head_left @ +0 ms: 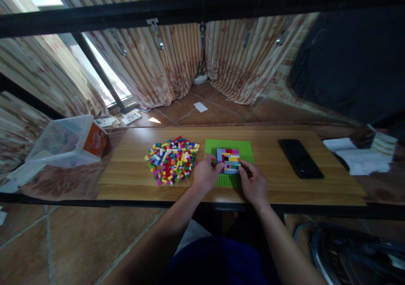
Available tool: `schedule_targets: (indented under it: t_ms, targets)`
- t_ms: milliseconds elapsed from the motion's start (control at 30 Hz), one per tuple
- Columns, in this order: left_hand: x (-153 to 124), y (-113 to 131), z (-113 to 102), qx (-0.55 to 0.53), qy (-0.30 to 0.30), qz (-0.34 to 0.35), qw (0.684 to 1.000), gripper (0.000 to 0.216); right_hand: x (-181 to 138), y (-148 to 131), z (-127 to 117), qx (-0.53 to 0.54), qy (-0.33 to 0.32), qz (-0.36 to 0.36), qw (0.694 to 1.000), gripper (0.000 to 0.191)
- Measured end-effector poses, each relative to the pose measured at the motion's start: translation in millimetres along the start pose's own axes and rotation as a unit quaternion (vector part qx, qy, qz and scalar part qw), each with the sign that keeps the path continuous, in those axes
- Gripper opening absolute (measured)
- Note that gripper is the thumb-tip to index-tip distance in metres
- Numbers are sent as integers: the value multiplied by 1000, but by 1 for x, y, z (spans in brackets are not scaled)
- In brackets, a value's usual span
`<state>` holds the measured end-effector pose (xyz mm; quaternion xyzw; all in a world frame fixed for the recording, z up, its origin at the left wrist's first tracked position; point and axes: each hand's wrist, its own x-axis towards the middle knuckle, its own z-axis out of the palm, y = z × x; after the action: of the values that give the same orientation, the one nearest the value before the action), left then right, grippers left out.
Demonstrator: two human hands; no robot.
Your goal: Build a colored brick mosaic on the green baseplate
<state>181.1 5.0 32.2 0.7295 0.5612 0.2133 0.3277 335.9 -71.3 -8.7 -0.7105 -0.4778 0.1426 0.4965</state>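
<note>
A green baseplate (245, 149) lies on the wooden table (268, 183). A small square block of coloured bricks (228, 160) stands on the plate. My left hand (206, 175) rests at the block's left side, its fingers curled against the edge. At the block's near right corner my right hand (253, 183) has its fingertips pinched close together. What the fingers pinch is too small to make out. A loose heap of coloured bricks (172, 159) lies just left of the plate.
A black phone (300, 158) lies on the table's right part. A clear plastic tub (63, 141) with an orange box (95, 139) sits off the left end. White papers (357, 156) lie at the far right. A black bar (202, 6) crosses overhead.
</note>
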Motion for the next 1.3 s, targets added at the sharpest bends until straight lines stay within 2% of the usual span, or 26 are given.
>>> schedule_targets:
  t_ms: [267,533,667,800,1033,1300]
  targets:
    - [1,0,2,8,-13,-4,1000,23,-1,0,0,-8,-1,5,1000,36]
    - [5,-5,2,0,-29,-1,1000,25,-1,0,1,-18,-2,8,1000,36]
    - [3,-12,-5,-45,-64,58,995,29,0,0,1,-17,-4,-4,1000,37]
    - [-2,-19,-10,-50,-95,118,987,49,0,2,2,-15,2,-14,1000,38]
    - [-3,-22,-2,27,-70,149,986,43,0,2,2,-17,4,-20,1000,38]
    - [-5,-22,0,38,-69,129,988,42,0,5,2,-15,0,-10,1000,37]
